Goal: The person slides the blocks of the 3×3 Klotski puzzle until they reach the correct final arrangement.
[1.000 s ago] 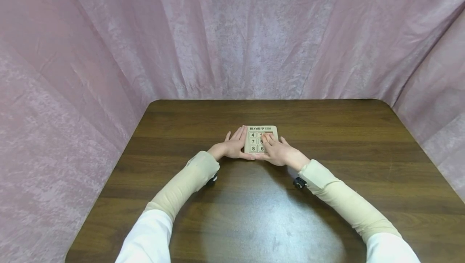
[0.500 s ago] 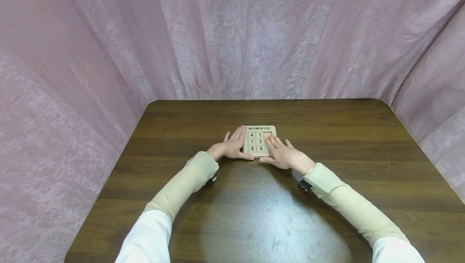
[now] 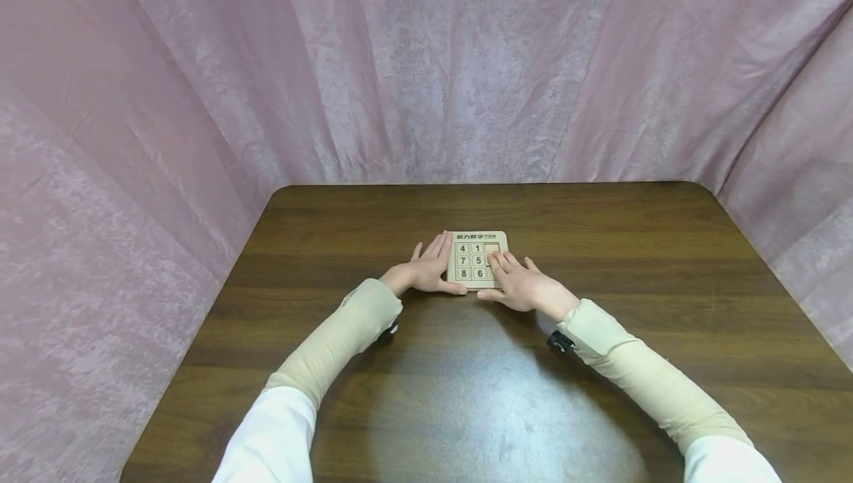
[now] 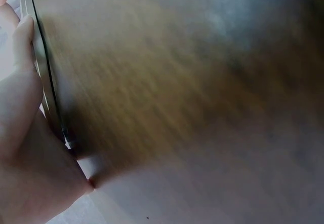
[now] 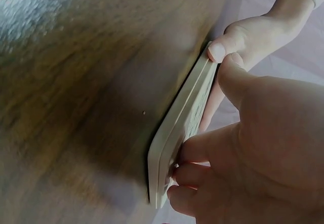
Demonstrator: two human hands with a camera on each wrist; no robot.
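A pale wooden number slide puzzle [image 3: 470,261] lies flat on the table, with tiles 4, 1, 7, 5, 8 and 6 readable in its left and middle columns. My left hand [image 3: 426,270] rests against its left side, fingers stretched along that edge and thumb across the near left corner. The right hand [image 3: 523,284] reaches in from the near right, its fingertips touching the right column and its thumb by the near edge. Those fingers hide part of that column. In the right wrist view, the puzzle's thick side [image 5: 174,133] runs beside both thumbs.
The brown wooden table [image 3: 600,231] extends around the puzzle on all sides. Pink curtains [image 3: 466,68] hang behind it and along both sides. A small black device [image 3: 561,341] is strapped under the right wrist.
My right hand has drawn back to the right and slightly nearer, uncovering tiles 1 and 5. Its fingertips have shifted from the middle column to the right one. The left hand has stayed put.
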